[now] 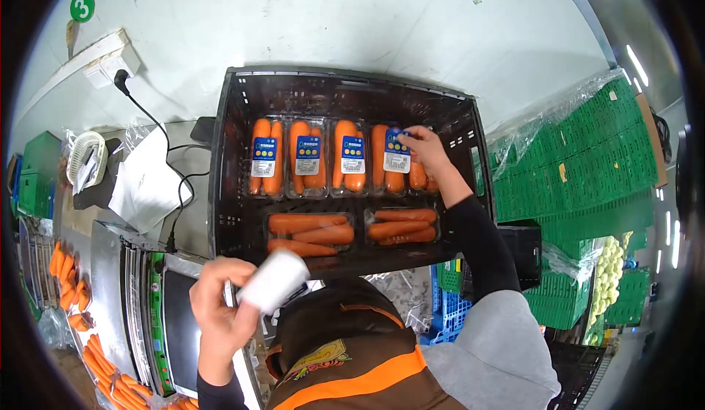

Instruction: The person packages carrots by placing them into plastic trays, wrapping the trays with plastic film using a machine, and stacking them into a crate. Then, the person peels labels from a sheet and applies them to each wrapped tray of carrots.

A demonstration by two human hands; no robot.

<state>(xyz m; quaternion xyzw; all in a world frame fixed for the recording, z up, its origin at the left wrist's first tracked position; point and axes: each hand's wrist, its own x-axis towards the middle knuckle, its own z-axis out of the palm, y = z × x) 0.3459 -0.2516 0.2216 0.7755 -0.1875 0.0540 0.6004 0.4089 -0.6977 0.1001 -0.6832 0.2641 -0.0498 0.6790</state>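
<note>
A black plastic crate [345, 87] holds clear trays of carrots. In its back row, blue-and-white labels lie on the first tray [266, 157], the second tray [308, 157] and the third tray [349, 156]. My right hand [424, 151] reaches into the crate, its closed fingers at the upper right corner of the label [397, 159] on a fourth tray. Partly beneath that hand is another carrot tray [420, 178]. My left hand [224, 306], near the crate's front left, grips a white label-like piece [275, 281], blurred by motion. Two unlabelled carrot trays [308, 234] [402, 226] lie in the front row.
Loose carrots [110, 369] lie at the lower left, beside a dark-topped device [183, 340]. A black cable [158, 125] runs from the wall socket [110, 65]. White paper [150, 182] and a white basket [87, 156] sit left. Green crates [580, 156] are stacked right.
</note>
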